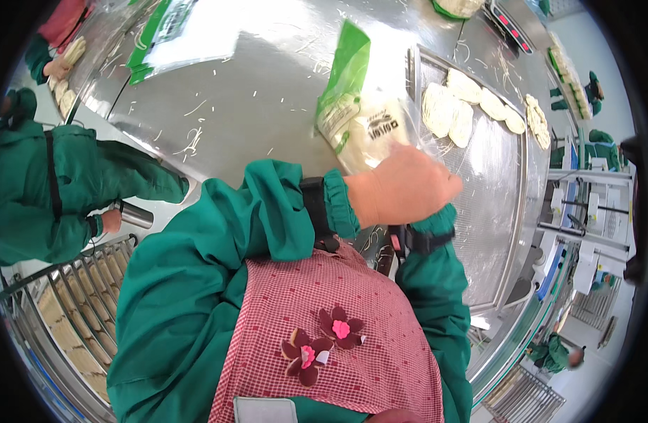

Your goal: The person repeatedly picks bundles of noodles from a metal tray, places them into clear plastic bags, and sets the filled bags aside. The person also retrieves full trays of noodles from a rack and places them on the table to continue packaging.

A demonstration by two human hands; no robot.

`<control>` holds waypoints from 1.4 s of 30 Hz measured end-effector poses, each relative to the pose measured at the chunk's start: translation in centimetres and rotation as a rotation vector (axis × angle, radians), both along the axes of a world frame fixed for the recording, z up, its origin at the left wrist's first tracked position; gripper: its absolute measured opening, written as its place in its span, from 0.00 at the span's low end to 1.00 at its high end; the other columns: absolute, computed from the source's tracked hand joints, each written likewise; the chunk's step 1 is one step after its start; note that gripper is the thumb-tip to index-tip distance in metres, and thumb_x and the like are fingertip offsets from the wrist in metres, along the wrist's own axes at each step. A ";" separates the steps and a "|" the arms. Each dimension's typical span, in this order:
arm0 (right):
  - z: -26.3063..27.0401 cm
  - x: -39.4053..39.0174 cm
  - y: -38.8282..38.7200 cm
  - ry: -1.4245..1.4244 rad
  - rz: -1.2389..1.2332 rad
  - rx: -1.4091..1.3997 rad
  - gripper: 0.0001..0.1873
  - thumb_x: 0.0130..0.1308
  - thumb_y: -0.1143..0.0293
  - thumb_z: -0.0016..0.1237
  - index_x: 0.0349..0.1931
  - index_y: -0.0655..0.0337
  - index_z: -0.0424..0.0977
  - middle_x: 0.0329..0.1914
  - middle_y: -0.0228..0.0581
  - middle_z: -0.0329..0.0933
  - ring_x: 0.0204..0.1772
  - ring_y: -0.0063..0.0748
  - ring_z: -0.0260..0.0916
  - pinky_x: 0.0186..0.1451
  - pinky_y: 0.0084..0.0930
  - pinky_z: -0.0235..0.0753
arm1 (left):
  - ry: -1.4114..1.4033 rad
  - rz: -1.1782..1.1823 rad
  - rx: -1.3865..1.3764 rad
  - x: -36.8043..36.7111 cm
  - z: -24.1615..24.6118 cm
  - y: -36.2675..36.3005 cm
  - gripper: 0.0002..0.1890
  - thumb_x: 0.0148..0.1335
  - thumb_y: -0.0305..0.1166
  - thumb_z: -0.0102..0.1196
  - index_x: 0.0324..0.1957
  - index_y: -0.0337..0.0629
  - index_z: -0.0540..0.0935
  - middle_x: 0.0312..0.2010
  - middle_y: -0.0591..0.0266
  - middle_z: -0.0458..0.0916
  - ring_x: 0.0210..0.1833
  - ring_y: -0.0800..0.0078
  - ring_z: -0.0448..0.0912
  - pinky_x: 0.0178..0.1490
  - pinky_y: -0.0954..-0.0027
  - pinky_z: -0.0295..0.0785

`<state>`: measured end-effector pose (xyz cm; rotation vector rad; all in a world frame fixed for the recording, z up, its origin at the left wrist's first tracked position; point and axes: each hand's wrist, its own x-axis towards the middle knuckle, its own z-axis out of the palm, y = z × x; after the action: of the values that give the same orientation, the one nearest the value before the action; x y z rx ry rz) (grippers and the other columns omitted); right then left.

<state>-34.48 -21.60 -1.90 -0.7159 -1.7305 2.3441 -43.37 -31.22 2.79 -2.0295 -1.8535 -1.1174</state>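
Observation:
My left hand [403,185] reaches across to the right, curled at the lower edge of a clear plastic bag with green printed ends [363,119]. Pale noodles fill the bag, which bears writing. My fingers are on the far side, hidden by the back of the hand. My right sleeve cuff [435,221] comes up just below that hand; my right hand is hidden behind the left, and its grip does not show. Close by on the right, several flat bundles of pale noodles [451,111] lie on a metal mesh tray [488,211].
Flat green-edged bags [192,37] lie upper left on the steel table [197,100], among loose noodle strands. A digital scale [509,26] stands upper right, near another bag [459,6]. A co-worker in green [43,174] stands at left beside a rack of noodles [81,306].

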 end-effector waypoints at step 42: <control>-4.2 -5.2 29.0 -0.239 -0.241 0.740 0.29 0.47 0.64 0.67 0.48 0.69 0.73 0.42 0.40 0.79 0.42 0.28 0.77 0.45 0.24 0.76 | -0.254 -0.277 -0.217 -7.6 3.1 -1.4 0.20 0.41 0.30 0.56 0.41 0.39 0.81 0.17 0.69 0.63 0.16 0.75 0.67 0.18 0.71 0.59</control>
<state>-39.65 7.36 -6.14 -0.9950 -2.2358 1.3393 -51.00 -32.59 5.88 -2.4259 -1.9245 -1.3506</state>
